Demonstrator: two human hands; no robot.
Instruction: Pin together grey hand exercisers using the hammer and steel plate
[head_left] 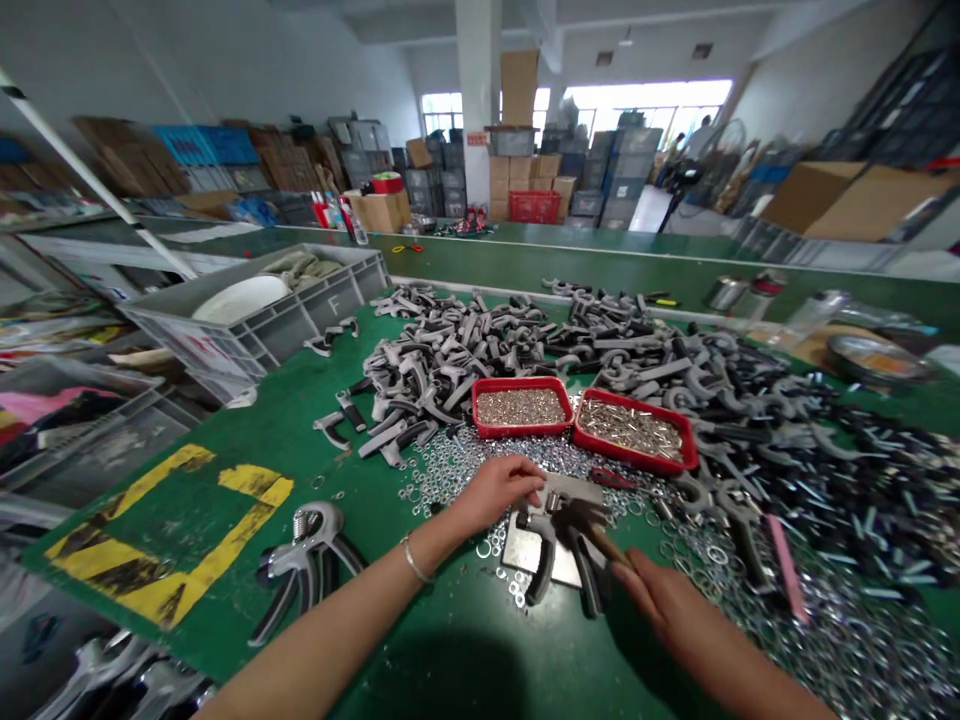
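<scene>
left hand [495,492] grip: pinching hand gripper [559,545] top | right hand [660,600] grip: closed round hammer handle [604,545]

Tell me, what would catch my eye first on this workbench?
Probably the huge heap of grey and black handle parts sprawling across the green table, with two red trays of small metal bits set in front of it. Nearer, the left hand and right hand work on a hand gripper lying on a small metal plate amid scattered rings.
</scene>
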